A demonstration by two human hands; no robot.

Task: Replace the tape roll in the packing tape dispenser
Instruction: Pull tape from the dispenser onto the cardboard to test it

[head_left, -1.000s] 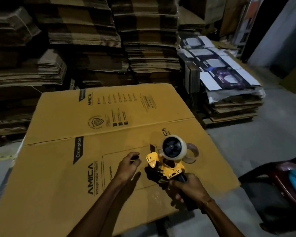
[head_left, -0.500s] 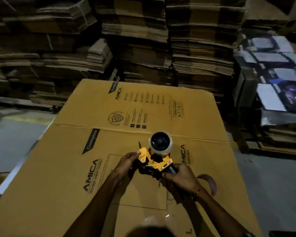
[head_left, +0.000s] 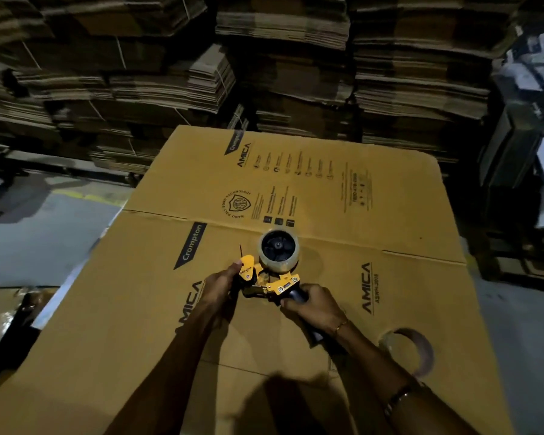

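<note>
The packing tape dispenser point(head_left: 266, 282) is held just above a flattened cardboard box point(head_left: 343, 196). Its dark handle is wrapped by the right hand point(head_left: 314, 304), the grip pressed together around it. The yellow front end is pinched by the left hand point(head_left: 222, 282). A clear tape roll point(head_left: 279, 248) sits on the hub. What seems an emptied tape core point(head_left: 409, 351) lies near the right forearm.

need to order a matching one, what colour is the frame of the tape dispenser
Yellow-orange frame on the tape dispenser, with a dark handle; head view.
</note>
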